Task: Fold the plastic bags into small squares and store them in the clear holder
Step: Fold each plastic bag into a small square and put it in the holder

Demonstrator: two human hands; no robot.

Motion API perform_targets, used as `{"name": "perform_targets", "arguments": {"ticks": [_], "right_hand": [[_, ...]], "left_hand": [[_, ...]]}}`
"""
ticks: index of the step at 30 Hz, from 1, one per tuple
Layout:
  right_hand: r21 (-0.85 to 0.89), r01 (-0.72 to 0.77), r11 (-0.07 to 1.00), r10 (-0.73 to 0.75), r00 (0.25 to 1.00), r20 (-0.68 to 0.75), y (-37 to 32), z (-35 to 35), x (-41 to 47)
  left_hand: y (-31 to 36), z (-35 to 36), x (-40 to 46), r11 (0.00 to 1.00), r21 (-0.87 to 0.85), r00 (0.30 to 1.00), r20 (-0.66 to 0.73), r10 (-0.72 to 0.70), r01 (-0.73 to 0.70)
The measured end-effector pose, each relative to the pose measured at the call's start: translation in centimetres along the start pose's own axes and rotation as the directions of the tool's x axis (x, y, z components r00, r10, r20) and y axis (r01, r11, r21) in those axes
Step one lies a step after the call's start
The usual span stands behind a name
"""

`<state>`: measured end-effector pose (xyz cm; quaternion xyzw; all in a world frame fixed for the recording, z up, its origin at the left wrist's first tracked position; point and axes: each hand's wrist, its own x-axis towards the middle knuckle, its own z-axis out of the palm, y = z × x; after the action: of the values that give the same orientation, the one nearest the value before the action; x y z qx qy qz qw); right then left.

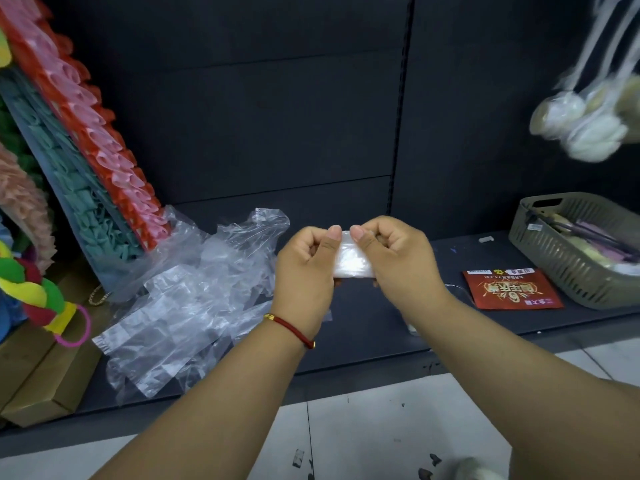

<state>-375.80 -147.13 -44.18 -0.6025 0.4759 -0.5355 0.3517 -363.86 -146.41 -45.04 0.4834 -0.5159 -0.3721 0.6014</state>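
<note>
At frame centre, the left hand [306, 263] and right hand [391, 258] pinch a folded bag [351, 259] between thumbs and curled fingers. Slick plastic could spring open if either thumb eases.

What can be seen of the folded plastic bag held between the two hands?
The folded plastic bag is a small, whitish translucent packet, glossy, layered thick, roughly rectangular. It is held in the air above the dark shelf, upright and tilted slightly. The left hand and right hand pinch its two sides, thumbs at its top edge. Its lower edge shows between the hands.
</note>
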Motion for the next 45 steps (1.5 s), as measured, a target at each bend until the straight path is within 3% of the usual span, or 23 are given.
{"name": "perform_targets", "arguments": {"ticks": [4, 11, 17, 21, 25, 29, 33, 40, 45], "right_hand": [[-0.162, -0.005, 0.987, 0.022, 0.995, 0.102, 0.4, -3.0, 0.6], [-0.393, -0.024, 0.919, 0.099, 0.981, 0.170, 0.1, -7.2, 1.7], [-0.495, -0.032, 0.868, 0.148, 0.969, 0.197, 1.1, -9.5, 3.9], [-0.517, -0.130, 0.846, 0.201, 0.976, 0.083, 4.4, -10.6, 5.4], [-0.531, -0.325, 0.782, 0.313, 0.943, -0.115, 10.2, -12.4, 6.6], [-0.558, -0.437, 0.705, 0.344, 0.900, -0.269, 15.6, -14.1, 6.6], [-0.571, -0.527, 0.630, 0.371, 0.850, -0.374, 19.8, -14.6, 6.5], [-0.558, -0.640, 0.528, 0.456, 0.768, -0.449, 26.2, -13.7, 6.6], [-0.649, -0.610, 0.455, 0.447, 0.787, -0.426, 29.1, -12.4, 6.8]], "left_hand": [[-0.3, 0.3, 0.9, 0.989, 0.138, 0.995, 0.087, 0.038, -0.050], [-0.2, 2.7, 2.4, 0.967, 0.199, 0.953, 0.287, 0.100, -0.161], [-1.7, 6.0, 4.3, 0.950, 0.224, 0.926, 0.356, 0.130, -0.219], [-4.2, 8.0, 5.2, 0.912, 0.335, 0.922, 0.372, 0.104, -0.238], [-7.7, 9.7, 5.8, 0.842, 0.507, 0.905, 0.421, -0.057, -0.183], [-12.4, 11.1, 5.9, 0.751, 0.636, 0.812, 0.526, -0.252, -0.179], [-16.9, 12.7, 5.3, 0.640, 0.722, 0.718, 0.589, -0.371, -0.262], [-22.6, 15.3, 5.0, 0.533, 0.759, 0.614, 0.633, -0.471, -0.374], [-26.0, 16.5, 4.7, 0.499, 0.773, 0.572, 0.629, -0.526, -0.392]]}}
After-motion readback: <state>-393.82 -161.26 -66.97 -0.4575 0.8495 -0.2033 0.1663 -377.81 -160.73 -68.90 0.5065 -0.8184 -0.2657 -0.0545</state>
